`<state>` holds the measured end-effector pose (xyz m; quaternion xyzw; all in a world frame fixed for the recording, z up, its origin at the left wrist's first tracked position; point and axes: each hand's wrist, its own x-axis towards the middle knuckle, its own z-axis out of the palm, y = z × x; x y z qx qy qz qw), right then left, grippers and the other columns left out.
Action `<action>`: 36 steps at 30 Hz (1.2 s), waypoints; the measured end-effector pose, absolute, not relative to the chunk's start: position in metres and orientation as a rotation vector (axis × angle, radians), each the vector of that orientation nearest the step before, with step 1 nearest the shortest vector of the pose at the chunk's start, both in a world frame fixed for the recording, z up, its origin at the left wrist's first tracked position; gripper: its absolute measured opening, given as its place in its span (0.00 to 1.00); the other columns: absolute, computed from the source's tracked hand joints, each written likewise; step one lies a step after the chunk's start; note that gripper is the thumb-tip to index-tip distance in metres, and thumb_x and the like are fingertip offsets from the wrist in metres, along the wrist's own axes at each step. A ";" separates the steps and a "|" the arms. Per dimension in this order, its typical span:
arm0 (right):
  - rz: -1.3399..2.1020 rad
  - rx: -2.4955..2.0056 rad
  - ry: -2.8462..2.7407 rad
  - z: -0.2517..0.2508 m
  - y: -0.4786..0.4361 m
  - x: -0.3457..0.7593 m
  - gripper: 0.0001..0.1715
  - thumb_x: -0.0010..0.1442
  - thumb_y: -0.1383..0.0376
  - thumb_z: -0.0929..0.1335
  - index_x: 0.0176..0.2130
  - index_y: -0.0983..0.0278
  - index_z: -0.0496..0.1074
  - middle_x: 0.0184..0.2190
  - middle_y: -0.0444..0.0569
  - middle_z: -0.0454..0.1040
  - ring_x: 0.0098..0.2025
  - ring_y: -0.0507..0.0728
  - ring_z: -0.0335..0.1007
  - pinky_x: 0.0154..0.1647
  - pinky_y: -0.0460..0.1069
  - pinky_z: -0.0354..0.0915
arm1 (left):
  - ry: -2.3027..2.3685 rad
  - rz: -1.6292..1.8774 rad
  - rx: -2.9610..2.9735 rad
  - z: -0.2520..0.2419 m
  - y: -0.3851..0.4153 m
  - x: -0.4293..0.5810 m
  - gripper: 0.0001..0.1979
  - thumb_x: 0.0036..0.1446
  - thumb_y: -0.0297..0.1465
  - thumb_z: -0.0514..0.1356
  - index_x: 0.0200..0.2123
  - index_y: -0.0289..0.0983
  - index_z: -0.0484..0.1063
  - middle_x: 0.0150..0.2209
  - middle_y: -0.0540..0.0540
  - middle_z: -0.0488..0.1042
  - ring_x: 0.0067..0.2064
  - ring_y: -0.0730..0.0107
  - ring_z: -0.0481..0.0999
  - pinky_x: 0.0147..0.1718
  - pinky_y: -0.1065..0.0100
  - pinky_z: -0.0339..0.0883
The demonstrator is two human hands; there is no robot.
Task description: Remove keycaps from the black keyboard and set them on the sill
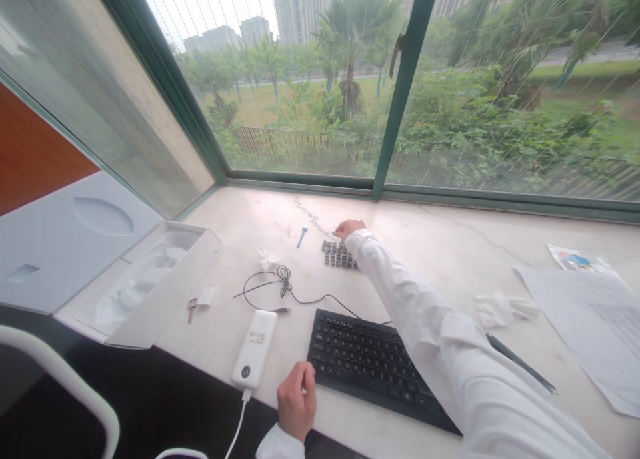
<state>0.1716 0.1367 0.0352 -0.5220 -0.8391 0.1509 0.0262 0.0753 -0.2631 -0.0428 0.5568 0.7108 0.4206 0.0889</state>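
My right hand (pixel 350 229) reaches far across the table, thumb and fingers pinched at the back edge of several dark keycaps (pixel 340 254) set out in rows. A small dark piece at its fingertips looks like a keycap. Part of the rows is hidden behind my right sleeve. Close to the front edge, my left hand (pixel 297 399) rests with fingers curled, beside the left end of a black keyboard (pixel 360 355); whatever is inside those fingers is hidden. My right forearm passes over the keyboard's right part.
Left of the keyboard lie a white power bank (pixel 255 349) with a white cable, a tied black cable (pixel 285 282), a key (pixel 191 309) and a blue tool (pixel 302 236). An open white box (pixel 140 285) stands left. Papers (pixel 585 325) and a pen (pixel 520 363) lie right.
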 end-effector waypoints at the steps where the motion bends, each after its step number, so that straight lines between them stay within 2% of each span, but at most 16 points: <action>1: 0.467 -1.583 -2.578 0.040 0.130 0.176 0.16 0.58 0.51 0.65 0.37 0.56 0.76 0.40 0.45 0.76 0.44 0.56 0.69 0.53 0.54 0.53 | 2.116 1.249 1.653 -0.043 -0.263 0.075 0.12 0.62 0.29 0.48 0.28 0.38 0.66 0.22 0.51 0.67 0.24 0.76 0.68 0.28 0.74 0.60; 4: 0.471 -1.486 -2.550 0.054 0.100 0.196 0.16 0.58 0.49 0.64 0.38 0.52 0.76 0.39 0.41 0.77 0.42 0.53 0.69 0.51 0.50 0.54 | 2.111 1.240 1.659 -0.043 -0.262 0.074 0.12 0.62 0.29 0.48 0.28 0.38 0.66 0.23 0.52 0.68 0.23 0.76 0.67 0.28 0.75 0.60; 7: 0.517 -1.355 -2.463 0.058 0.059 0.224 0.15 0.55 0.49 0.67 0.35 0.53 0.78 0.34 0.41 0.78 0.38 0.53 0.70 0.43 0.48 0.60 | 2.100 1.214 1.705 -0.044 -0.262 0.071 0.11 0.61 0.29 0.49 0.28 0.38 0.66 0.23 0.52 0.68 0.24 0.77 0.67 0.28 0.75 0.61; 13: 0.759 -1.381 -2.398 0.034 -0.023 0.273 0.13 0.54 0.51 0.68 0.30 0.53 0.78 0.30 0.40 0.78 0.33 0.53 0.71 0.36 0.47 0.62 | 2.127 1.141 1.721 -0.043 -0.262 0.070 0.11 0.61 0.30 0.49 0.28 0.38 0.67 0.23 0.53 0.69 0.24 0.77 0.67 0.29 0.75 0.61; 19: 0.934 -1.447 -2.493 0.004 -0.066 0.280 0.11 0.55 0.55 0.67 0.32 0.55 0.79 0.31 0.42 0.78 0.33 0.53 0.71 0.37 0.47 0.63 | 2.145 1.087 1.717 -0.039 -0.261 0.071 0.12 0.61 0.32 0.49 0.28 0.39 0.68 0.23 0.53 0.70 0.23 0.76 0.66 0.29 0.74 0.60; 31: 0.715 -1.532 -2.583 0.004 -0.088 0.266 0.10 0.55 0.56 0.67 0.32 0.53 0.78 0.32 0.43 0.78 0.36 0.55 0.72 0.38 0.48 0.60 | 2.225 1.110 1.735 -0.027 -0.260 0.079 0.14 0.62 0.33 0.48 0.27 0.39 0.68 0.22 0.52 0.71 0.23 0.75 0.67 0.27 0.75 0.60; 36: 0.701 -1.548 -2.612 0.004 -0.082 0.267 0.08 0.54 0.57 0.69 0.31 0.54 0.78 0.31 0.44 0.78 0.36 0.55 0.72 0.36 0.48 0.60 | 2.229 1.062 1.784 -0.029 -0.261 0.078 0.14 0.61 0.31 0.48 0.27 0.38 0.69 0.23 0.51 0.71 0.24 0.76 0.69 0.26 0.76 0.60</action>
